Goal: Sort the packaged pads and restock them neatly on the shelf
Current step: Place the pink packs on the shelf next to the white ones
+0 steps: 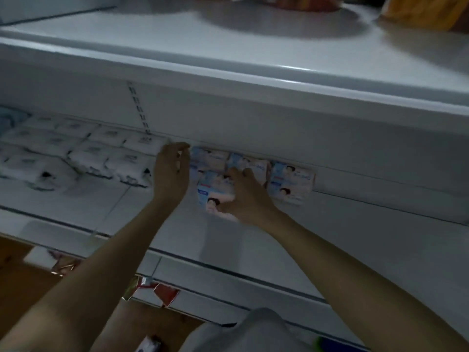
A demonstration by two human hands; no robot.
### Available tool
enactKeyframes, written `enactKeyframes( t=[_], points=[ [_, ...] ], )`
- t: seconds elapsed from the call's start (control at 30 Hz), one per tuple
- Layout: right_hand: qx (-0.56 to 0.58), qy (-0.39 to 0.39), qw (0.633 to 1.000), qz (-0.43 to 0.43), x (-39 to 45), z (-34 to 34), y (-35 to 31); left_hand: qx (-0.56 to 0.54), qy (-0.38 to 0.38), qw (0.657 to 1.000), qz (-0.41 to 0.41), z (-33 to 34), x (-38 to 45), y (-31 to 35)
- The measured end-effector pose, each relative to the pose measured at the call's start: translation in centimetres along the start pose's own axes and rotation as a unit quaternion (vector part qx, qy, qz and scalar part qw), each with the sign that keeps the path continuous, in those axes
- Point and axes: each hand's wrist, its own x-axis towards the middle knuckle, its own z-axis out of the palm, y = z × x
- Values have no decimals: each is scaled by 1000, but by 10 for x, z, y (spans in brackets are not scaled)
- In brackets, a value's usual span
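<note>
Packaged pads (250, 171), blue and pink, lie against the shelf's back wall (355, 143), right of the white packs (83, 153). The right hand (243, 196) lies flat on the front packet (215, 194), fingers spread; the left hand (172, 171) cups loosely, holding nothing, left of the back wall's row. This looks like the aligning step; next, nudge that packet back, flush with its neighbours.

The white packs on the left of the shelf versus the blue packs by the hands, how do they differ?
The white packs are plain white with small dark print; the blue packs are light blue and pink with a pictured figure. The white packs fill several rows untouched; the blue packs are few, with the right hand on one and the left hand beside them. Both sit at the back of the shelf.
</note>
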Motion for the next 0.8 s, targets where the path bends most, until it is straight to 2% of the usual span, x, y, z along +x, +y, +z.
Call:
enactKeyframes(
  t=[0.07, 0.13, 0.23, 0.43, 0.6, 0.7, 0.8],
  points=[
    [-5, 33, 999, -30, 17, 21, -10, -19, -16, 997, -78, -8, -25, -12],
    [-11, 55, 998, -36, 32, 35, -17, -76, -81, 985, -135, -11, -41, -17],
    [-28, 54, 998, -34, 45, 51, -24, -99, -144, 978, -117, -12, -51, -24],
    [-1, 30, 998, -53, 47, 60, -19, -58, -134, 980, -133, -12, -49, -23],
    [-90, 40, 994, -48, 36, 40, -26, 46, -133, 979, -145, -27, -56, -10],
    [-50, 54, 994, -83, 21, 28, -37, 120, -115, 973, -159, -45, -70, 4],
    [-9, 13, 996, -90, -6, 17, -47, 187, -72, 963, -182, -61, -94, 27]
  ],
)
